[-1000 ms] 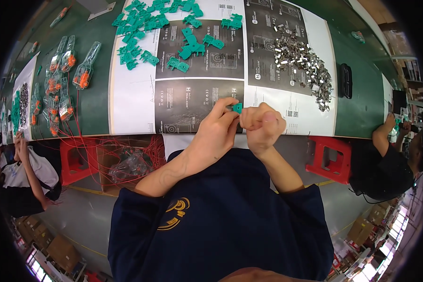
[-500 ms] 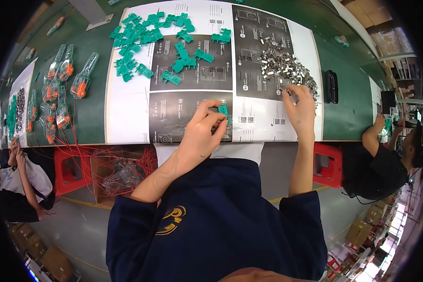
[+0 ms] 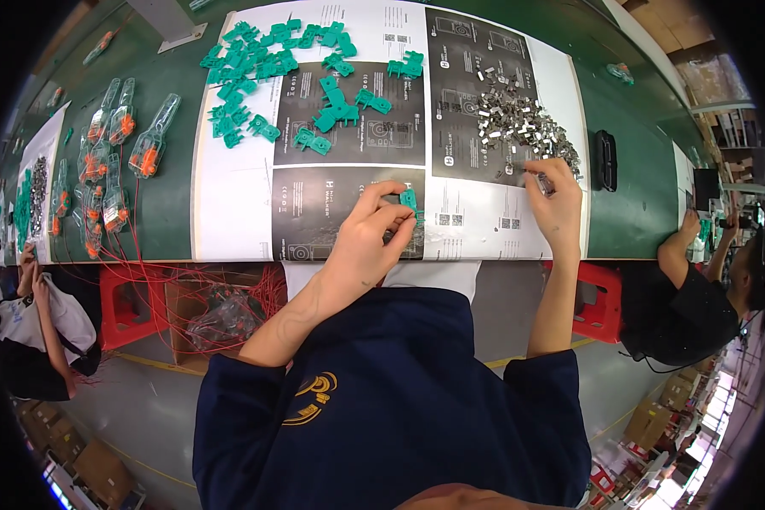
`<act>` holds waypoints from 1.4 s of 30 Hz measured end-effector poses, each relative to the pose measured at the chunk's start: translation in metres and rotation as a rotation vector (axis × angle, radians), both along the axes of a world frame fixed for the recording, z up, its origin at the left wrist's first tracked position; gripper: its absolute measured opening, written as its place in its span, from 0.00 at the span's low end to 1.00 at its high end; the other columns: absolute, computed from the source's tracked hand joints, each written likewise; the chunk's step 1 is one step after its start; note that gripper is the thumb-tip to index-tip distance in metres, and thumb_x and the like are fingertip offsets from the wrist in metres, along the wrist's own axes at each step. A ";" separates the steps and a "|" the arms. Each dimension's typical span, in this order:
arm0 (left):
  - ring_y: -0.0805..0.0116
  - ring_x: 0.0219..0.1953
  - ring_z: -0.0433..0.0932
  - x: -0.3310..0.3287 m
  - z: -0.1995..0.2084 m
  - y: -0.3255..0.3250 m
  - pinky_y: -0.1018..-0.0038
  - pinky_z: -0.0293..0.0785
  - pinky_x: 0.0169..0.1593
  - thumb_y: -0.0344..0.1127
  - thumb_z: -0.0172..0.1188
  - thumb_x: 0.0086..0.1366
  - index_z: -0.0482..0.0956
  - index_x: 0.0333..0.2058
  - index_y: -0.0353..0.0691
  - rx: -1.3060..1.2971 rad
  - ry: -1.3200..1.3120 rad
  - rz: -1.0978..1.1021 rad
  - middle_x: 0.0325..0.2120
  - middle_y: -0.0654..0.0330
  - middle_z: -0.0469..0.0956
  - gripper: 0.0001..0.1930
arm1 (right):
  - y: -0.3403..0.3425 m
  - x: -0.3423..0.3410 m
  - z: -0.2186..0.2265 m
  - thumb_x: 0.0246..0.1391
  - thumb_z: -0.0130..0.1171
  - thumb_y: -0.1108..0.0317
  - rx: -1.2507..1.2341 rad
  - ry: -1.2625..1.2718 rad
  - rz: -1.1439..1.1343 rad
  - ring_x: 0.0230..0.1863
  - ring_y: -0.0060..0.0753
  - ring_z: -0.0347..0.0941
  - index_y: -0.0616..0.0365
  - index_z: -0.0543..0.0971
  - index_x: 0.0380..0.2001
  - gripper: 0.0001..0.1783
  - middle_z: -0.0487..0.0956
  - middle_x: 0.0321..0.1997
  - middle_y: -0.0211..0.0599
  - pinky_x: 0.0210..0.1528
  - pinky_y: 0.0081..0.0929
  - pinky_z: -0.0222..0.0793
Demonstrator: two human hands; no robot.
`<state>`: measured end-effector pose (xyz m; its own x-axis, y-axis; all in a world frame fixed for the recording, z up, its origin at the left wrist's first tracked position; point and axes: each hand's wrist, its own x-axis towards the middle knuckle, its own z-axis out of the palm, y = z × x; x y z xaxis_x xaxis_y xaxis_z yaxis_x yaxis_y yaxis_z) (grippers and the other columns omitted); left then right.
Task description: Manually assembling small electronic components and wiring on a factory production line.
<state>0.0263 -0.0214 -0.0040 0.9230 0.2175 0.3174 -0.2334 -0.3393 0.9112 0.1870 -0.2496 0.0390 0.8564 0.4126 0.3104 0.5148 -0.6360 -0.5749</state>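
Note:
My left hand (image 3: 365, 234) is closed in a pinch around a small green plastic part (image 3: 409, 199), held just above the printed sheet near the table's front edge. My right hand (image 3: 557, 204) is at the near side of a heap of small shiny metal pieces (image 3: 527, 123). Its thumb and forefinger are bent towards each other; whether a piece is between them is too small to make out. Many more green plastic parts (image 3: 251, 64) lie scattered at the far left of the sheet, a few of them nearer the middle (image 3: 336, 110).
Clear plastic housings with orange parts (image 3: 149, 149) lie left on the green table, red wires (image 3: 144, 276) hanging off its edge. A black case (image 3: 605, 160) lies right of the metal pieces. Red stools (image 3: 599, 302) stand below; other people sit at both sides.
My right hand has shifted slightly right, with its fingers at the near edge of the metal heap. The left hand keeps its hold on the green part almost in place.

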 end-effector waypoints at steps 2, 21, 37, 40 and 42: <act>0.66 0.32 0.80 0.000 -0.001 0.000 0.75 0.80 0.35 0.19 0.61 0.58 0.76 0.33 0.25 0.000 0.001 -0.002 0.47 0.52 0.70 0.05 | 0.002 -0.002 0.000 0.50 0.61 0.77 -0.014 0.000 0.026 0.29 0.24 0.69 0.62 0.81 0.36 0.08 0.76 0.33 0.32 0.31 0.20 0.64; 0.66 0.34 0.80 -0.007 0.001 -0.006 0.75 0.77 0.35 0.20 0.63 0.57 0.79 0.35 0.29 0.080 -0.010 0.122 0.48 0.50 0.75 0.07 | 0.022 -0.017 -0.013 0.50 0.63 0.77 0.094 -0.088 0.029 0.24 0.24 0.70 0.63 0.81 0.33 0.05 0.76 0.28 0.33 0.25 0.20 0.65; 0.58 0.36 0.79 -0.003 -0.003 -0.009 0.69 0.76 0.40 0.19 0.63 0.53 0.79 0.35 0.28 0.174 -0.089 0.150 0.48 0.49 0.76 0.09 | 0.072 -0.082 -0.022 0.42 0.67 0.79 0.070 -0.219 0.314 0.23 0.29 0.77 0.61 0.80 0.29 0.09 0.77 0.27 0.34 0.23 0.24 0.73; 0.56 0.38 0.78 -0.004 -0.002 -0.009 0.67 0.76 0.43 0.19 0.63 0.53 0.79 0.35 0.28 0.161 -0.072 0.148 0.48 0.49 0.76 0.09 | 0.072 -0.083 -0.024 0.41 0.68 0.79 0.067 -0.232 0.331 0.22 0.30 0.77 0.60 0.80 0.30 0.10 0.77 0.27 0.34 0.23 0.24 0.72; 0.56 0.38 0.78 -0.003 -0.002 -0.009 0.67 0.76 0.43 0.19 0.63 0.53 0.79 0.35 0.28 0.164 -0.075 0.150 0.48 0.49 0.76 0.09 | 0.073 -0.084 -0.025 0.41 0.68 0.79 0.054 -0.255 0.329 0.22 0.30 0.76 0.60 0.80 0.30 0.10 0.77 0.27 0.34 0.22 0.24 0.71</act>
